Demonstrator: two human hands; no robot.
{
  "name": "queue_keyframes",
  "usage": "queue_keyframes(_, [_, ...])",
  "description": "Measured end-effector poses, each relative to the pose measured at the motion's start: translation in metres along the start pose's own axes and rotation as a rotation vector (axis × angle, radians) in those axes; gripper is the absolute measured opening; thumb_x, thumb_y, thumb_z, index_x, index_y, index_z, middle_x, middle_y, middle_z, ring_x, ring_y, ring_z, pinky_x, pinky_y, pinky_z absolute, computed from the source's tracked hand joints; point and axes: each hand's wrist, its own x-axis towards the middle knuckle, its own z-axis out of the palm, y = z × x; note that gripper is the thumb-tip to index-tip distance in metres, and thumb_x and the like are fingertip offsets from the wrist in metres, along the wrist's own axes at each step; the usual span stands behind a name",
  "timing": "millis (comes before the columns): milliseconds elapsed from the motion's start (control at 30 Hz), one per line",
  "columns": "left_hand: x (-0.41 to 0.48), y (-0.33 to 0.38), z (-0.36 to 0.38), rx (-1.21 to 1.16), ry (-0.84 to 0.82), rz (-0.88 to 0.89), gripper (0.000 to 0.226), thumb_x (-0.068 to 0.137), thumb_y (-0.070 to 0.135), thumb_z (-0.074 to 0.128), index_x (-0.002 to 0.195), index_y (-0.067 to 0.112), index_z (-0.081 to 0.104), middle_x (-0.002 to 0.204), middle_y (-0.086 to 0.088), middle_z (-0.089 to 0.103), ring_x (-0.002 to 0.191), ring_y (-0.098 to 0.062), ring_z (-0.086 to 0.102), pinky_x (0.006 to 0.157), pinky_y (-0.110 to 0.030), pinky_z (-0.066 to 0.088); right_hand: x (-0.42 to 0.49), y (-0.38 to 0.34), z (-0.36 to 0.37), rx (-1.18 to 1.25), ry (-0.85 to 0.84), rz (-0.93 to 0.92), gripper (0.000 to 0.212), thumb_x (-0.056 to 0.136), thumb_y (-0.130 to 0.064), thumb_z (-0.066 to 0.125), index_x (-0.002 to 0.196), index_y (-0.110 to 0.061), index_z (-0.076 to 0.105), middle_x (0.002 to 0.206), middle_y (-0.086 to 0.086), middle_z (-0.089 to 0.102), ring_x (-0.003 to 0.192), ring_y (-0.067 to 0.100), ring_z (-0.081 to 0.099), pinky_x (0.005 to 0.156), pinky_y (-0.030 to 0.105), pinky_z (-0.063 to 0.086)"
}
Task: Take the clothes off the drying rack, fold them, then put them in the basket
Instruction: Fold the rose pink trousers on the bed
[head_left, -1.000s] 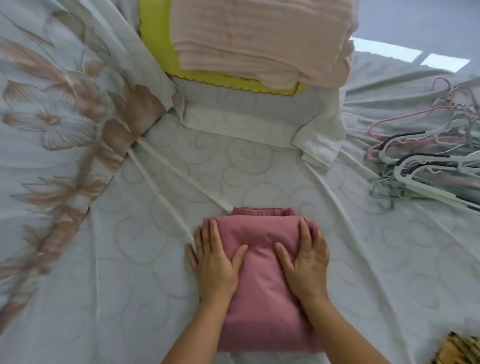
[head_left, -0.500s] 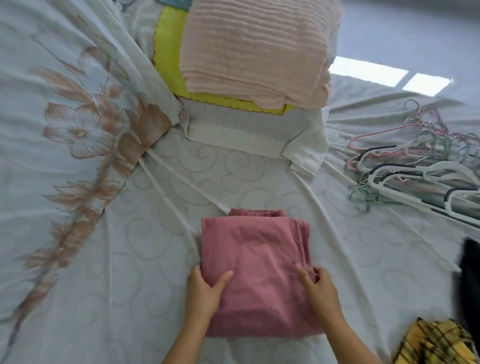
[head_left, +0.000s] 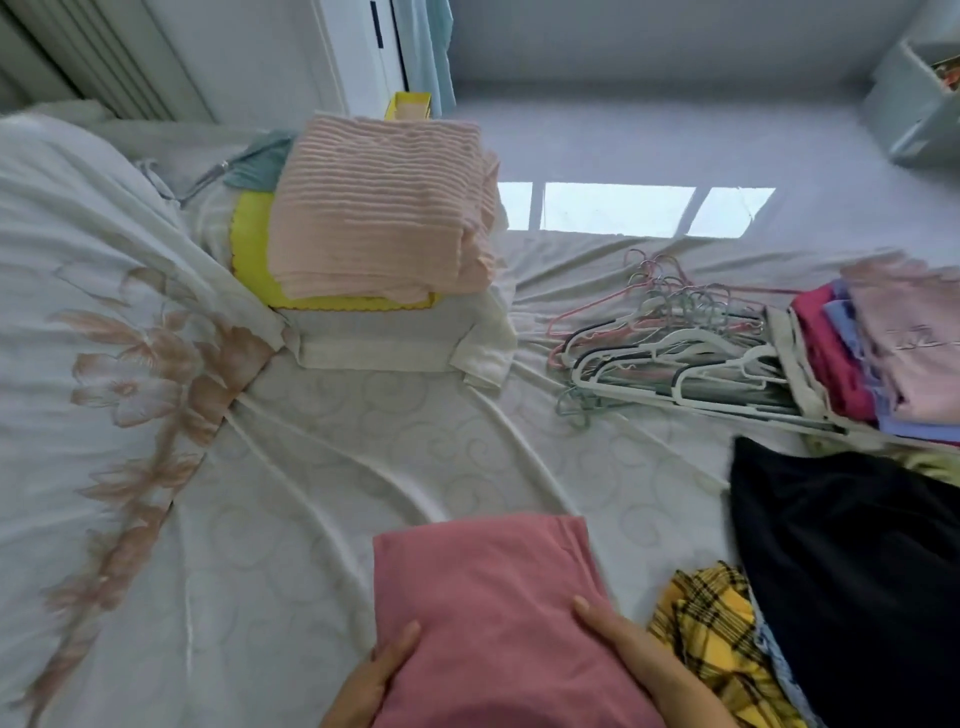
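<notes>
A folded dusty-pink garment (head_left: 488, 613) is held at the bottom centre, lifted a little above the bed. My left hand (head_left: 363, 686) grips its left side, thumb on top and fingers underneath. My right hand (head_left: 634, 660) grips its right side the same way. At the far middle stands a stack of folded clothes (head_left: 379, 208), a ribbed pale-pink piece on top, yellow and white pieces below it. A second folded stack (head_left: 883, 353) of pink, blue and magenta pieces lies at the right edge. No basket or drying rack is in view.
A pile of plastic hangers (head_left: 670, 358) lies on the white bed sheet (head_left: 311, 467). A black garment (head_left: 852, 571) and a yellow plaid one (head_left: 711, 639) lie at lower right. A floral quilt (head_left: 93, 312) bunches at left. Grey floor and a shelf lie beyond.
My hands went from pressing flat on the pink garment to gripping its two sides and lifting it off the sheet toward me. The view tilted up, showing more of the room.
</notes>
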Motion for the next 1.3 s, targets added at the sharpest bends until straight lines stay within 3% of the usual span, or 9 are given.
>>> queue_keyframes(167, [-0.034, -0.013, 0.070, 0.117, -0.056, 0.145, 0.057, 0.071, 0.024, 0.073, 0.123, 0.006, 0.055, 0.104, 0.004, 0.065, 0.105, -0.012, 0.057, 0.097, -0.019, 0.036, -0.054, 0.007, -0.075, 0.169, -0.095, -0.036, 0.080, 0.046, -0.041, 0.089, 0.114, -0.008, 0.062, 0.097, 0.011, 0.073, 0.097, 0.028, 0.066, 0.085, 0.035, 0.052])
queue_keyframes(333, [0.104, -0.121, 0.076, 0.346, 0.118, 0.108, 0.158, -0.003, 0.084, 0.062, 0.131, 0.002, 0.050, 0.130, -0.019, 0.053, 0.116, -0.035, 0.054, 0.105, -0.041, 0.041, -0.108, 0.016, -0.175, 0.171, -0.082, -0.221, 0.083, 0.036, -0.041, 0.093, 0.109, -0.010, 0.066, 0.102, 0.006, 0.072, 0.092, 0.015, 0.069, 0.071, 0.019, 0.054])
queue_keyframes(400, [0.092, -0.128, 0.123, 0.345, 0.117, 0.057, 0.126, 0.004, 0.081, 0.070, 0.111, 0.016, 0.065, 0.132, -0.024, 0.050, 0.122, -0.039, 0.048, 0.113, -0.017, 0.020, -0.132, 0.016, -0.215, 0.145, -0.086, -0.265, 0.065, 0.047, -0.037, 0.088, 0.103, -0.009, 0.068, 0.101, 0.006, 0.073, 0.092, 0.014, 0.069, 0.068, 0.017, 0.052])
queue_keyframes(533, [-0.031, -0.073, 0.262, 0.320, -0.067, 0.053, 0.051, 0.045, 0.024, 0.094, 0.087, 0.004, 0.073, 0.146, -0.018, 0.031, 0.140, -0.027, 0.023, 0.058, 0.013, 0.023, -0.165, 0.005, -0.288, 0.218, -0.028, -0.301, 0.029, 0.082, -0.014, 0.069, 0.109, -0.005, 0.064, 0.098, 0.010, 0.073, 0.091, 0.022, 0.069, 0.068, 0.022, 0.054])
queue_keyframes(633, [-0.067, -0.046, 0.333, 0.172, -0.121, 0.202, 0.053, 0.052, 0.035, 0.091, 0.100, 0.044, 0.069, 0.148, -0.012, 0.035, 0.138, -0.019, 0.029, 0.101, -0.010, 0.034, -0.179, -0.017, -0.333, 0.166, 0.072, -0.328, 0.004, 0.088, -0.010, 0.062, 0.091, -0.011, 0.063, 0.073, -0.001, 0.072, 0.070, 0.012, 0.067, 0.049, 0.013, 0.048])
queue_keyframes(700, [-0.063, -0.039, 0.361, 0.168, -0.233, 0.294, 0.068, 0.076, 0.030, 0.076, 0.135, 0.017, 0.046, 0.145, -0.012, 0.040, 0.135, -0.020, 0.035, 0.115, -0.030, 0.023, -0.177, -0.034, -0.361, 0.177, 0.143, -0.342, 0.005, 0.088, -0.012, 0.061, 0.088, -0.015, 0.058, 0.072, -0.002, 0.065, 0.071, 0.014, 0.061, 0.044, 0.013, 0.047])
queue_keyframes(833, [-0.047, -0.007, 0.442, 0.194, -0.309, 0.188, 0.097, 0.027, 0.059, 0.088, 0.110, 0.017, 0.062, 0.111, -0.007, 0.067, 0.107, -0.023, 0.060, 0.100, -0.036, 0.042, -0.166, -0.070, -0.413, 0.177, 0.273, -0.395, 0.017, 0.091, -0.023, 0.058, 0.106, -0.016, 0.058, 0.082, -0.005, 0.061, 0.075, 0.010, 0.057, 0.048, 0.011, 0.045])
queue_keyframes(1067, [0.005, 0.052, 0.580, 0.094, -0.452, 0.161, 0.050, 0.074, 0.034, 0.066, 0.120, 0.018, 0.057, 0.105, -0.007, 0.071, 0.085, -0.018, 0.069, 0.066, -0.028, 0.057, -0.129, -0.153, -0.524, 0.162, 0.350, -0.527, 0.060, 0.074, -0.057, 0.065, 0.117, -0.016, 0.062, 0.111, 0.008, 0.068, 0.101, 0.026, 0.064, 0.095, 0.041, 0.048])
queue_keyframes(1300, [0.108, 0.074, 0.683, 0.478, -0.099, 0.515, 0.095, 0.071, 0.059, 0.068, 0.145, 0.017, 0.025, 0.143, -0.013, 0.043, 0.127, -0.027, 0.046, 0.109, -0.042, 0.035, -0.038, -0.239, -0.611, -0.294, 0.788, -0.685, 0.064, 0.092, -0.040, 0.054, 0.144, -0.011, 0.032, 0.142, 0.014, 0.043, 0.123, 0.028, 0.047, 0.098, 0.036, 0.039])
